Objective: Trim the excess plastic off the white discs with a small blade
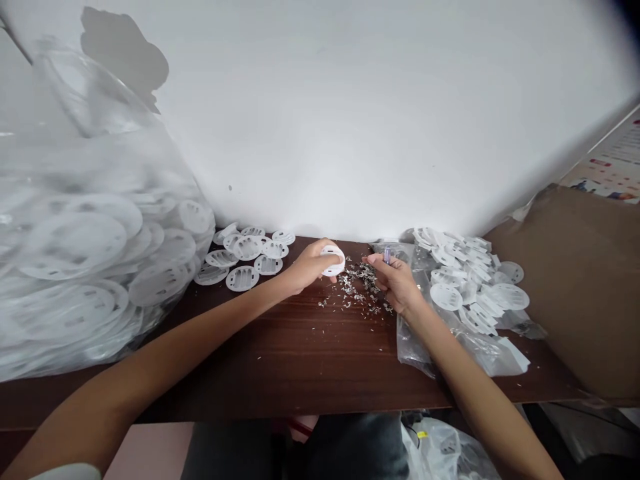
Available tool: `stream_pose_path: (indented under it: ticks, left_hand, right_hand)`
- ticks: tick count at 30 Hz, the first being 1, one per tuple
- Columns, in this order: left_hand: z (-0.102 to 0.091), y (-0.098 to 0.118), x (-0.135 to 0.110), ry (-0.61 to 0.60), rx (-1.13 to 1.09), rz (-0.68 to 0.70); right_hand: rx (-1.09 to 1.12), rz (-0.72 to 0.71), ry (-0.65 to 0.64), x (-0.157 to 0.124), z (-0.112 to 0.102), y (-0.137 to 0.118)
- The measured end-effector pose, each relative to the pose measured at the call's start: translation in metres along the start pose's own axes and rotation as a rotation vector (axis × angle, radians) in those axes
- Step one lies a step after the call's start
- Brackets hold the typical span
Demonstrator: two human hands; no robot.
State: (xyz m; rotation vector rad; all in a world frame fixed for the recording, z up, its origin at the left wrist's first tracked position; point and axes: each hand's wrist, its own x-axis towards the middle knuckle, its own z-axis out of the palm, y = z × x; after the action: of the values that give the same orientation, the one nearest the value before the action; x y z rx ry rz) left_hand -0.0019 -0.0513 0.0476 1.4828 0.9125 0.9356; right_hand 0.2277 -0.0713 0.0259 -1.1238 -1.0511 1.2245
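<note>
Looks like a small assembly workshop. Shows as much in the sheer number of like parts on the long dark wood-grain bench (300,360): loose white discs (249,247) toward the far left, stacks of similar white parts (447,297) on clear plastic (415,353) at right, scattered silvery bits (367,277) between. Fits, too, with a bulging clear bag (115,150) of discs at left and a white wall (325,133) on the far side.

You can slide across the front of the dark-brown wood-grain table (310,373) — but small silvery metal bits (369,276) heap up between your left hand (316,264) and right hand (396,283), a bulging clear plastic bag (110,157) blocks far left, and piled white plastic discs (447,297) crowd the right.
</note>
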Motion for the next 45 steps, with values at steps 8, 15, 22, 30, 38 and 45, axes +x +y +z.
stream_pose_path:
  ticks: [8,15,22,30,38,45]
  left_hand:
    - [-0.004,-0.008,0.011,-0.014,-0.506,-0.219]
    - [-0.008,-0.014,0.009,-0.025,-0.529,-0.244]
    - [-0.011,-0.020,0.011,-0.047,-0.592,-0.288]
    - [-0.012,-0.028,0.010,-0.059,-0.752,-0.267]
    - [-0.006,-0.046,0.010,-0.102,-0.678,-0.165]
    - [0.009,-0.053,-0.003,0.054,0.161,0.345]
  right_hand:
    - [-0.041,-0.031,-0.010,0.001,-0.001,0.000]
    - [0.004,-0.017,-0.036,0.005,-0.004,0.005]
    - [-0.025,-0.034,-0.047,0.004,-0.004,0.002]
    - [-0.042,-0.007,-0.056,0.003,-0.005,0.004]
    - [0.038,-0.011,0.003,0.006,-0.009,0.000]
    - [0.076,0.001,0.030,0.003,-0.006,0.001]
